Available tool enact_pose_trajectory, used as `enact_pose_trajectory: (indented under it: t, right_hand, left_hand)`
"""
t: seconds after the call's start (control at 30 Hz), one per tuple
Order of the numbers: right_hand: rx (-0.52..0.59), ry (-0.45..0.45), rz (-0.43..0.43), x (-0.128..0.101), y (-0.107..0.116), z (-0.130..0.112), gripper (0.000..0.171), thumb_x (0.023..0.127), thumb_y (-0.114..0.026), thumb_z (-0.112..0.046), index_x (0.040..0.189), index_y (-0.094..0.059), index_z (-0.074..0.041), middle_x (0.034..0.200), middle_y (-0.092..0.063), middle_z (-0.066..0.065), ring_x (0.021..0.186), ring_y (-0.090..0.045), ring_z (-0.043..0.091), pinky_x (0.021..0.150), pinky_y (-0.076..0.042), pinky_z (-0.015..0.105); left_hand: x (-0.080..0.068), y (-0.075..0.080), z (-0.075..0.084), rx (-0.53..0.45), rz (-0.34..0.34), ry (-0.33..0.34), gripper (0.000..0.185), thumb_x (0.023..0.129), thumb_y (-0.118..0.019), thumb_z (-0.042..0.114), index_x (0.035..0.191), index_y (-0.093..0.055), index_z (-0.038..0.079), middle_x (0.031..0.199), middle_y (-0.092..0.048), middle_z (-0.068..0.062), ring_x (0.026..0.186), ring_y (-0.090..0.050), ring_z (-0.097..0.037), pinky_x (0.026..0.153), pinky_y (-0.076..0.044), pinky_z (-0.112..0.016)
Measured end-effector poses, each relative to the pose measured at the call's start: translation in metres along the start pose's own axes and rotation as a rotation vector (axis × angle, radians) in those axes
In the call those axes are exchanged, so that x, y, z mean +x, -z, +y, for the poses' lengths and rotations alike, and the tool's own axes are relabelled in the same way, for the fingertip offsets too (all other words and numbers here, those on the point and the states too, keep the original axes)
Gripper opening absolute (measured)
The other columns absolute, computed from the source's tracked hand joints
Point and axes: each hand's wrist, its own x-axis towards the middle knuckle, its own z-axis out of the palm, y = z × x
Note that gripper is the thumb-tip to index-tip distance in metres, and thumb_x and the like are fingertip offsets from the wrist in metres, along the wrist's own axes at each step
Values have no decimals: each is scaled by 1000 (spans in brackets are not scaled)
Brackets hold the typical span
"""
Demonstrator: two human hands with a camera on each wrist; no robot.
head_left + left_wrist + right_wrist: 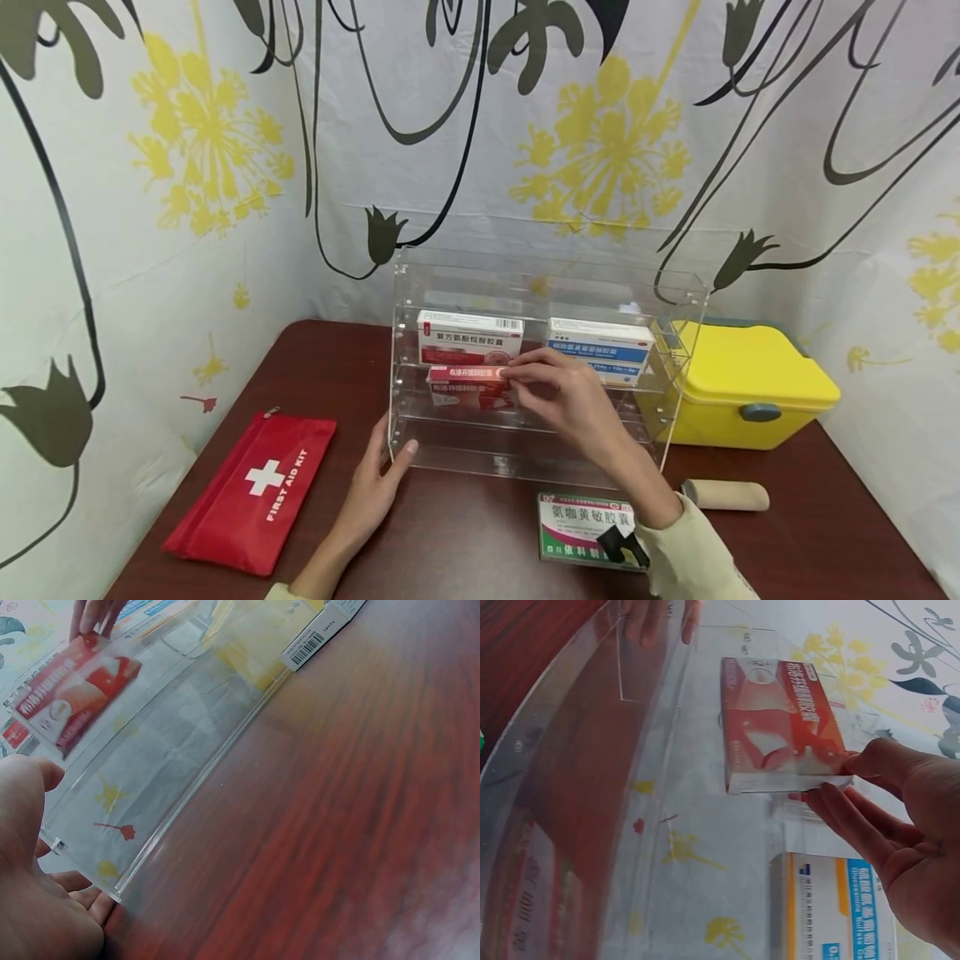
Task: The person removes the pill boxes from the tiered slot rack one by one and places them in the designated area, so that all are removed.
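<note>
The right hand (558, 392) pinches a red medicine box (467, 375) at the clear acrylic rack's (525, 454) middle tier; the left hand (378, 483), fingers relaxed, braces its near-left corner. A loose grip could tip the box off the shelf edge.

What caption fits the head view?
Right hand slides a red medicine box onto a clear acrylic rack while the left hand steadies it.
</note>
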Motion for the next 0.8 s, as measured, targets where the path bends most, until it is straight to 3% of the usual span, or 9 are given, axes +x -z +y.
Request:
enact_pose_trajectory:
  t: [0.2,0.37,0.7,0.8]
  right_hand:
    - [27,40,66,7,15,-8,23,83,-77,-2,104,-77,-10,106,-69,2,90,-66,15,67,-55,32]
    - [35,61,97,12,26,-17,25,82,-77,-1,106,-77,-10,106,-69,1,95,-66,15,76,-52,22]
    - [42,44,79,12,30,-25,24,83,-77,-3,105,-77,-11,107,-69,0,96,-65,15,66,-55,37]
    - [73,2,56,10,31,-27,24,83,-77,-3,105,-77,-12,105,-69,-1,90,-67,12,66,-57,35]
  left_hand:
    - [0,0,0,-4,2,-7,64,99,-60,29,154,-29,20,151,-39,-12,137,-36,-28,109,-27,-54]
    - [0,0,0,-3,2,-5,63,99,-60,28,153,-29,20,151,-39,-12,138,-36,-28,109,-27,-55]
    - [0,0,-1,6,-3,-19,64,100,-60,28,154,-28,18,151,-39,-14,138,-36,-30,108,-28,-56]
    - [4,-1,-13,9,0,-9,64,99,-60,29,154,-27,20,152,-37,-13,139,-34,-30,109,-26,-56]
